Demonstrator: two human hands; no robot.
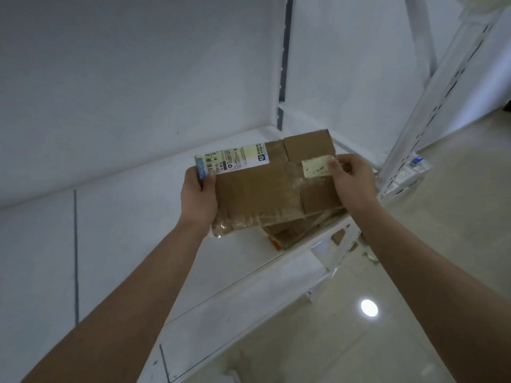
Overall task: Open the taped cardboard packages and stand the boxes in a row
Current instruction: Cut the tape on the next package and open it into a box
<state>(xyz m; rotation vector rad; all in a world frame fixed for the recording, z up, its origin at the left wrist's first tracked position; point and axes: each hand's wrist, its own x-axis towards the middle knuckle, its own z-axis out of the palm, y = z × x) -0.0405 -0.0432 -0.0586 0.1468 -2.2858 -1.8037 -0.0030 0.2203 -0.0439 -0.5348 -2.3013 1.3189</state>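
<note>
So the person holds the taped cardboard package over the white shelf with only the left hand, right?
Not quite. The head view shows both hands on the cardboard package: the left hand grips its left edge, the right hand pinches a pale label, above the white shelf.

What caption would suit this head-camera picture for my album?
Both hands hold a taped cardboard package over a white shelf; right hand pinches a yellowish label.

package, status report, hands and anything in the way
Left hand grips package at label end. Right hand pinches yellow sticker. Tape intact, package unopened. Second package lies beneath on shelf.
</note>
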